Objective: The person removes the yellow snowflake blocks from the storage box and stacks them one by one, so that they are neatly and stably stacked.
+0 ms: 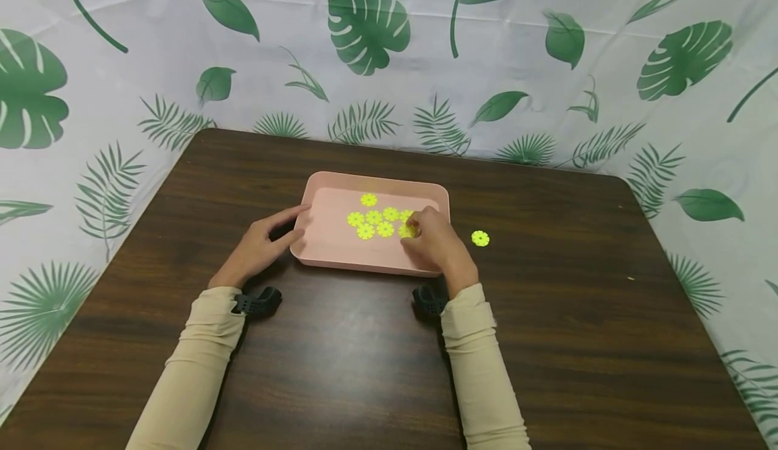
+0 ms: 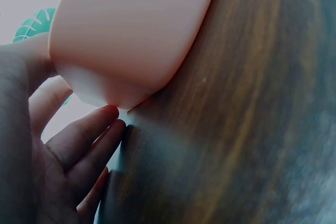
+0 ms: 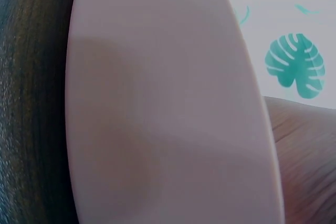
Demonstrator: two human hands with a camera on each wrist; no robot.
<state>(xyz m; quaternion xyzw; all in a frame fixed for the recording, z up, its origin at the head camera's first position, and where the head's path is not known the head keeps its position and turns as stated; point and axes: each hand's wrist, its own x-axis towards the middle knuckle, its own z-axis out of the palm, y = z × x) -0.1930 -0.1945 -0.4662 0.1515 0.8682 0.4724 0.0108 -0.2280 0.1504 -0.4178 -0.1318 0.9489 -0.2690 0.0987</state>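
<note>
A shallow pink tray point(image 1: 340, 255) stands on the table, with several flat yellow flower-shaped discs point(image 1: 385, 229) lying in a loose cluster inside. My left hand point(image 1: 258, 247) holds the tray's left end, its thumb over the rim and its other fingers against the outer wall, as the left wrist view shows. Over the right part of the tray is my right hand point(image 1: 434, 237), its thumb and index fingertips pinching a yellow disc point(image 1: 406, 231) at the cluster's right edge. In the right wrist view the tray wall point(image 3: 168, 87) hides most of this hand.
One more yellow disc point(image 1: 480, 238) lies on the dark wooden table point(image 1: 577, 288), right of the tray. Behind the table hangs a white cloth point(image 1: 425, 85) printed with green leaves. Both wrists wear black straps point(image 1: 260, 303).
</note>
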